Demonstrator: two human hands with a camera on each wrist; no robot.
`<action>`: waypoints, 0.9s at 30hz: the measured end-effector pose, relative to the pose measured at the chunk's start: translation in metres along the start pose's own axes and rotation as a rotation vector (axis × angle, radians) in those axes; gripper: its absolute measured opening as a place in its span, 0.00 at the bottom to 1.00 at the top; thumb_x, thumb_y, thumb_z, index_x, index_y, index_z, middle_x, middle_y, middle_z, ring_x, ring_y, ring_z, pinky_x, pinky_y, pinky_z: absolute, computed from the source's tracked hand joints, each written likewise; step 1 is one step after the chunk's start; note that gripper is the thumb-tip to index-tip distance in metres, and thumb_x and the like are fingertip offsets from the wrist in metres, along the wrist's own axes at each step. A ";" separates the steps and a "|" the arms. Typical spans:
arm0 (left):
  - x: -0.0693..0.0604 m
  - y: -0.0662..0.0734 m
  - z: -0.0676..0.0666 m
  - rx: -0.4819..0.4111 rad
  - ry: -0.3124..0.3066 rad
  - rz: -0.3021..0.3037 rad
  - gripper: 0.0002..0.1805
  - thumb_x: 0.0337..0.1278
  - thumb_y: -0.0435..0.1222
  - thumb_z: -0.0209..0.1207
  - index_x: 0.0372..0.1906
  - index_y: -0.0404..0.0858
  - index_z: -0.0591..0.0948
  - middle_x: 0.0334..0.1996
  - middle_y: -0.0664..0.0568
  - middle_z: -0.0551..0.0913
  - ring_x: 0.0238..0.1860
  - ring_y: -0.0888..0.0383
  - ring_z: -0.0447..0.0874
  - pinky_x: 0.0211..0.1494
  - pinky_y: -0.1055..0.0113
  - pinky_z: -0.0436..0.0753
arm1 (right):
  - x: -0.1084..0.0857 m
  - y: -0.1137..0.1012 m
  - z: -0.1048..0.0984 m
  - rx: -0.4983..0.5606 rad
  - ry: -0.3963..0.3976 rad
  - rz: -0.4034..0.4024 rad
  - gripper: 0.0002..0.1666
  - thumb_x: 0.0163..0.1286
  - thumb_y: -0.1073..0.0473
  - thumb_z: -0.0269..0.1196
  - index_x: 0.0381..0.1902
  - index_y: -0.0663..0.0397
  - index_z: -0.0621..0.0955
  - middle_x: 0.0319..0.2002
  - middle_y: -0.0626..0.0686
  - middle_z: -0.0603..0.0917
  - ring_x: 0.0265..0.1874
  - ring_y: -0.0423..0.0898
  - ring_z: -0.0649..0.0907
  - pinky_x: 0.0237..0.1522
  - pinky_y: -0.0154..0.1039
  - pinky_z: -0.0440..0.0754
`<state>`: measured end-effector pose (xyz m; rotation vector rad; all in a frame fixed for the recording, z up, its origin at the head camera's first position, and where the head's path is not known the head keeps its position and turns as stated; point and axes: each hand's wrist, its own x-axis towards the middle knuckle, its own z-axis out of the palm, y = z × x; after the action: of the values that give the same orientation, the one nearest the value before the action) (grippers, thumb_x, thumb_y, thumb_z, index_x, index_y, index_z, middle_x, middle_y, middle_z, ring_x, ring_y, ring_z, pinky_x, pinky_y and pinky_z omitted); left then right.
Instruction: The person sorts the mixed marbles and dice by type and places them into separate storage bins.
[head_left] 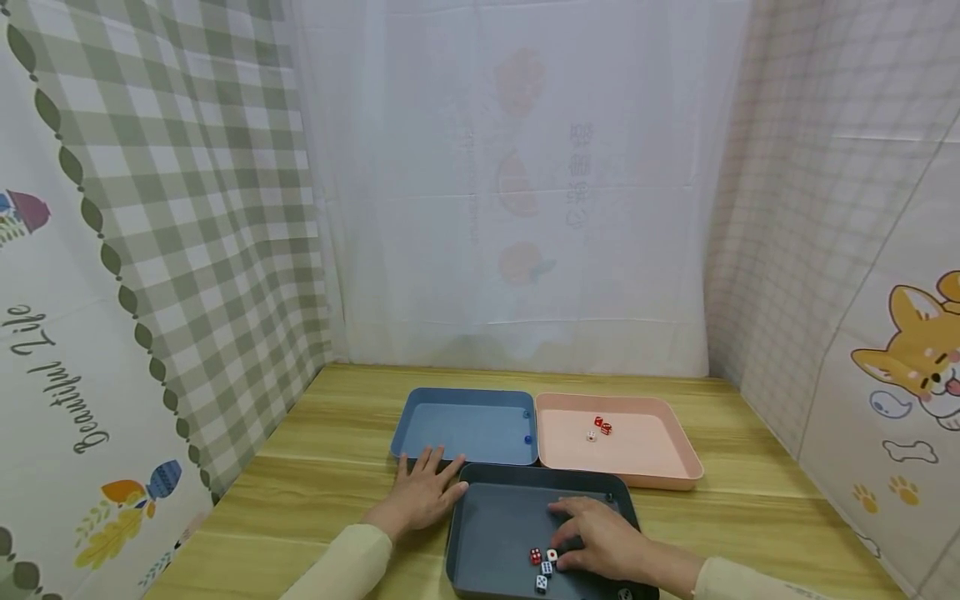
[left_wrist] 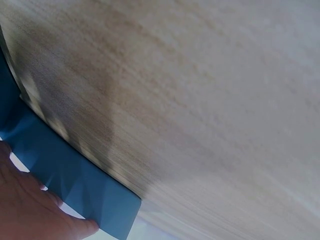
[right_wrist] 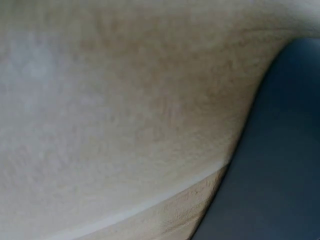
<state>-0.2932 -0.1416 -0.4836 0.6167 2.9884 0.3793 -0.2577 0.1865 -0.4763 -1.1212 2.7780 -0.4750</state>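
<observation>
Over the dark grey tray [head_left: 506, 508] my right hand [head_left: 603, 542] hovers, fingers loosely bent and thumb apart from the index finger. Its thumb is beside a small cluster of dice: a red die [head_left: 536, 556], a white die [head_left: 552, 554], and two pale dice with dark marks, one a pale die [head_left: 542, 584] nearest me. I see no die between the fingertips. With fingers spread, my left hand [head_left: 423, 497] rests at the front edge of the blue tray [head_left: 465, 425], thumb at the dark tray's left rim. The left wrist view shows fingertips along a tray wall [left_wrist: 75, 170].
Behind, the pink tray [head_left: 637, 446] holds two red dice [head_left: 606, 429] and a white die [head_left: 591, 436]. Two blue dice [head_left: 528, 439] lie at the blue tray's right side. A dark die [head_left: 610, 497] sits in the dark tray's far right corner. Curtains surround the wooden table [head_left: 285, 517].
</observation>
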 end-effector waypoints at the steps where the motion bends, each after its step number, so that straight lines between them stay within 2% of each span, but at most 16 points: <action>1: 0.001 -0.001 0.001 -0.001 0.000 0.000 0.34 0.76 0.60 0.37 0.77 0.49 0.63 0.76 0.38 0.55 0.76 0.37 0.50 0.68 0.28 0.44 | 0.000 0.000 0.000 0.000 0.000 0.000 0.09 0.60 0.43 0.72 0.39 0.29 0.90 0.60 0.53 0.80 0.61 0.57 0.77 0.60 0.60 0.72; 9: 0.001 -0.001 0.001 0.004 -0.002 -0.005 0.34 0.76 0.60 0.37 0.77 0.49 0.62 0.76 0.39 0.55 0.76 0.37 0.50 0.68 0.28 0.43 | -0.001 -0.002 0.000 0.037 0.004 0.017 0.09 0.61 0.42 0.71 0.40 0.28 0.89 0.60 0.53 0.80 0.61 0.58 0.76 0.59 0.62 0.72; 14: 0.002 -0.001 0.001 0.004 -0.001 -0.004 0.34 0.76 0.60 0.37 0.77 0.49 0.62 0.76 0.38 0.55 0.76 0.36 0.49 0.68 0.28 0.43 | -0.002 0.000 -0.006 0.072 0.043 0.039 0.07 0.62 0.42 0.70 0.38 0.28 0.89 0.60 0.55 0.80 0.60 0.60 0.76 0.57 0.66 0.71; 21: 0.002 -0.002 0.002 0.010 0.002 -0.002 0.34 0.76 0.60 0.38 0.77 0.49 0.63 0.76 0.38 0.56 0.75 0.36 0.50 0.68 0.28 0.44 | 0.001 0.004 -0.022 0.117 0.191 0.048 0.09 0.63 0.43 0.70 0.38 0.33 0.89 0.61 0.58 0.79 0.60 0.61 0.76 0.57 0.65 0.72; 27: 0.001 0.000 -0.001 0.005 -0.004 -0.005 0.34 0.76 0.60 0.37 0.77 0.49 0.63 0.76 0.38 0.55 0.75 0.36 0.50 0.68 0.28 0.44 | 0.007 0.014 -0.031 0.124 0.338 0.118 0.07 0.61 0.49 0.73 0.37 0.39 0.90 0.60 0.59 0.79 0.60 0.63 0.77 0.58 0.64 0.72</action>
<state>-0.2941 -0.1414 -0.4828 0.6102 2.9871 0.3700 -0.2788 0.1984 -0.4515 -0.9181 3.0215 -0.8834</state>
